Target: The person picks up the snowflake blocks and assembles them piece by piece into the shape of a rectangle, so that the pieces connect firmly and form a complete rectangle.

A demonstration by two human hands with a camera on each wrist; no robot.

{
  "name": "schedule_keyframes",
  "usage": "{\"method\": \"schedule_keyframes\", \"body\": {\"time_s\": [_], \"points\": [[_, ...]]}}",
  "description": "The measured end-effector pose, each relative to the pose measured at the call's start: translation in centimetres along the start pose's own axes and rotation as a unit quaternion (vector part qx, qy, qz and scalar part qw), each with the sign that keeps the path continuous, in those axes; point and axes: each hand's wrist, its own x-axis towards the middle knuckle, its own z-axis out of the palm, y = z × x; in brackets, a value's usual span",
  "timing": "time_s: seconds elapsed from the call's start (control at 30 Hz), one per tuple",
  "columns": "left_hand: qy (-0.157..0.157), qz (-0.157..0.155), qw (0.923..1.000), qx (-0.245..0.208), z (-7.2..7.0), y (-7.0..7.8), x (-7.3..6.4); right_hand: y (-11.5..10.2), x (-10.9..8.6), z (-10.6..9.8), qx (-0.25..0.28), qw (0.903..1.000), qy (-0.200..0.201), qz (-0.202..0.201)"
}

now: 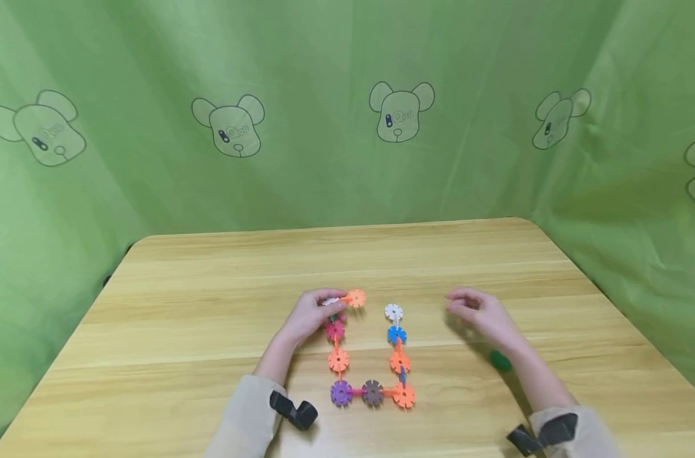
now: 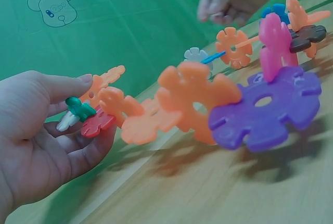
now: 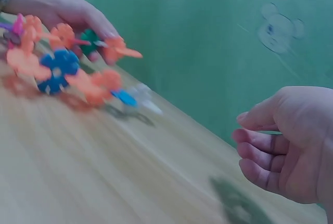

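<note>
A U-shaped chain of colourful notched plastic discs lies before me, with a purple disc (image 1: 341, 393), a brown disc (image 1: 373, 393) and an orange disc (image 1: 404, 395) along its near side. My left hand (image 1: 313, 315) grips the far end of its left side, thumb and fingers around the pieces by the green disc (image 2: 79, 108). Past those fingertips sticks out another orange disc (image 1: 356, 298). The right side ends in a white disc (image 1: 393, 312) beyond a blue disc (image 1: 397, 334). To the right of the chain hovers my right hand (image 1: 485, 316), fingers loosely curled, holding nothing.
A loose green disc (image 1: 500, 360) lies on the wooden table (image 1: 210, 280) beside my right forearm. Green curtains (image 1: 324, 165) printed with bear faces hang behind the table and at both sides. Black straps circle both sleeves.
</note>
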Motion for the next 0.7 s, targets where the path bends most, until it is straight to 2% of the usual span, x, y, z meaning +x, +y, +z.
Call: {"method": "schedule_keyframes", "body": {"time_s": [0.23,0.33,0.5,0.63,0.7], "points": [[0.002,-0.006,1.0000,-0.005,-0.2,-0.1,0.0,2.5,-2.5,-4.1,-0.003,0.9985,0.052,0.017],[0.004,-0.007,1.0000,-0.004,-0.2,-0.1,0.0,3.6,-3.2,-5.9,-0.021,0.9977,0.055,0.033],[0.005,-0.007,1.0000,0.000,-0.2,-0.1,0.0,4.9,-3.9,-7.6,-0.084,0.9953,-0.004,0.049],[0.004,-0.007,1.0000,0.002,-0.2,-0.4,0.0,5.1,-4.4,-7.7,-0.116,0.9908,-0.068,0.016],[0.004,-0.007,1.0000,0.000,-0.1,-0.5,0.0,5.2,-4.5,-7.6,-0.114,0.9886,-0.098,-0.003]]}}
